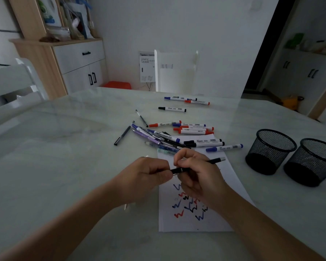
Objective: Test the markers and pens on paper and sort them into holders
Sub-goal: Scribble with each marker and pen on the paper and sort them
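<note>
Tabletop of pale marble-look stone (64, 147) carries everything. A white sheet of paper (205, 223) lies on it near the person, marked with red, blue and black squiggles. To the right of the sheet two black mesh holders stand upright just beside each other, the left holder (271, 153) a little farther back than the right holder (312, 162). A loose heap of markers and pens (177, 136) sprawls at the sheet's far edge, some lying across that edge. Three more markers (186, 101) lie farther back, well apart from the heap. Both hands meet over the sheet's upper half. The left hand (145, 178) has its fingers curled round one end of a black pen (215, 160). The right hand (196, 172) pinches the pen's middle between thumb and forefinger. The pen's silver-tipped end sticks out to the right, toward the holders.
</note>
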